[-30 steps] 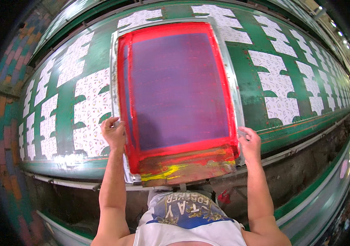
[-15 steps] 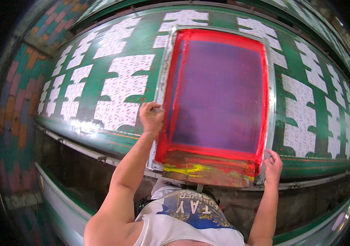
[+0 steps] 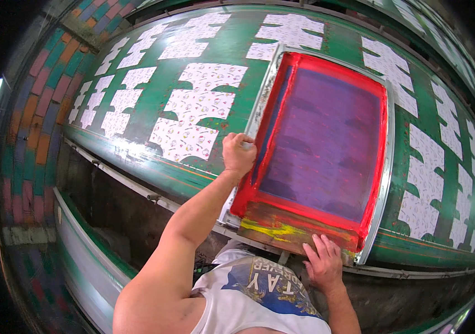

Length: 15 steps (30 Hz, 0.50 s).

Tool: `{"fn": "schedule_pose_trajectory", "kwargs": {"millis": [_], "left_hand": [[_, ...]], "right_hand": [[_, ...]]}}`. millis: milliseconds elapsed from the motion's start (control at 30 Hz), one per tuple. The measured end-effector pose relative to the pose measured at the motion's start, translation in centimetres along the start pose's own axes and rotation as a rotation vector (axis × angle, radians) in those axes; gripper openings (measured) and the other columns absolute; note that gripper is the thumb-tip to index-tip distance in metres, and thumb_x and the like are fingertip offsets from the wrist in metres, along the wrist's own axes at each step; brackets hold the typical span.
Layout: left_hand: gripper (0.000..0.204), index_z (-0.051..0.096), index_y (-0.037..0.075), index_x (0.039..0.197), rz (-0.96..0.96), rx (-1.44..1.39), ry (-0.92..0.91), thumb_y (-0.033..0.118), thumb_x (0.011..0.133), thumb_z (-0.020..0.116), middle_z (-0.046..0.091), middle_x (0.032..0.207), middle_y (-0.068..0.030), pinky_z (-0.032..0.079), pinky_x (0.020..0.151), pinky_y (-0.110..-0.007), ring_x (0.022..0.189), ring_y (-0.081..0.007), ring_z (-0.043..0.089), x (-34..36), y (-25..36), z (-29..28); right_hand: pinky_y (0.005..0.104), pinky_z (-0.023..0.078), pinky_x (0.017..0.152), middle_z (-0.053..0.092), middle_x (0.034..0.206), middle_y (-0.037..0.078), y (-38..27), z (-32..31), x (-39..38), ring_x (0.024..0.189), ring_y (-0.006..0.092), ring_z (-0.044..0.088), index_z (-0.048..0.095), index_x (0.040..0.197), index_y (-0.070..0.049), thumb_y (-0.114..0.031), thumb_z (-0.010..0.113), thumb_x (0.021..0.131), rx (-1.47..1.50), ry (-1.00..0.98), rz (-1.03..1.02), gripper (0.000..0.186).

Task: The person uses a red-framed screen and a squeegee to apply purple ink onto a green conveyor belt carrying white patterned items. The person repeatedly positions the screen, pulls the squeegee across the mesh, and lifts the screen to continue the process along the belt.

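Note:
A large printing screen [image 3: 326, 142] with a metal frame, red border and purple mesh lies on the long green table [image 3: 232, 55]. My left hand [image 3: 238, 153] grips the frame's left edge. My right hand [image 3: 322, 261] rests fingers spread on the near wooden edge, which is smeared with yellow and red ink. White printed fabric pieces [image 3: 193, 119] lie in rows on the table to the left of the screen.
More white fabric pieces [image 3: 432, 183] lie to the right of the screen. A metal rail [image 3: 137, 186] runs along the table's near edge. A tiled floor of coloured bricks [image 3: 31, 111] lies to the left.
The screen now sits further right in view and more printed pieces show on its left. My right hand has moved from the frame's right corner to the near wooden edge.

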<state>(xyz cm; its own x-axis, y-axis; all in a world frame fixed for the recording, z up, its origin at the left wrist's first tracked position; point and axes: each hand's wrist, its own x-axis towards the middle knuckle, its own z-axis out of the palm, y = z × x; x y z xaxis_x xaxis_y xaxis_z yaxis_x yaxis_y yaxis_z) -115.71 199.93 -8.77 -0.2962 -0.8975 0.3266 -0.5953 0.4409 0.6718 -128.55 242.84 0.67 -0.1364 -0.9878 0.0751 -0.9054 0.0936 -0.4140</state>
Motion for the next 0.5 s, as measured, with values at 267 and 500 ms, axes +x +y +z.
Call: {"fn": "schedule_pose_trajectory", "kwargs": {"millis": [267, 500], "left_hand": [[0.025, 0.082, 0.016, 0.105, -0.005, 0.018, -0.011, 0.012, 0.080, 0.085, 0.069, 0.111, -0.0147, 0.055, 0.100, -0.050, 0.113, -0.0390, 0.064, -0.2, 0.1, -0.2], [0.030, 0.083, 0.013, 0.114, -0.024, -0.002, 0.003, 0.015, 0.084, 0.083, 0.069, 0.113, -0.0152, 0.054, 0.103, -0.050, 0.114, -0.0392, 0.064, -0.2, 0.7, -0.6]], "right_hand": [[0.0557, 0.053, 0.105, 0.071, 0.140, 0.014, -1.5, -1.1, 2.5, 0.129, 0.0383, 0.069, 0.076, 0.133, -0.011, -0.003, 0.070, 0.090, -0.187, 0.102, -0.045, 0.044], [0.0505, 0.057, 0.100, 0.077, 0.125, 0.013, -4.7, -1.9, 10.2, 0.115, 0.0363, 0.073, 0.077, 0.130, -0.007, 0.003, 0.068, 0.084, -0.160, -0.076, 0.094, 0.048]]}}
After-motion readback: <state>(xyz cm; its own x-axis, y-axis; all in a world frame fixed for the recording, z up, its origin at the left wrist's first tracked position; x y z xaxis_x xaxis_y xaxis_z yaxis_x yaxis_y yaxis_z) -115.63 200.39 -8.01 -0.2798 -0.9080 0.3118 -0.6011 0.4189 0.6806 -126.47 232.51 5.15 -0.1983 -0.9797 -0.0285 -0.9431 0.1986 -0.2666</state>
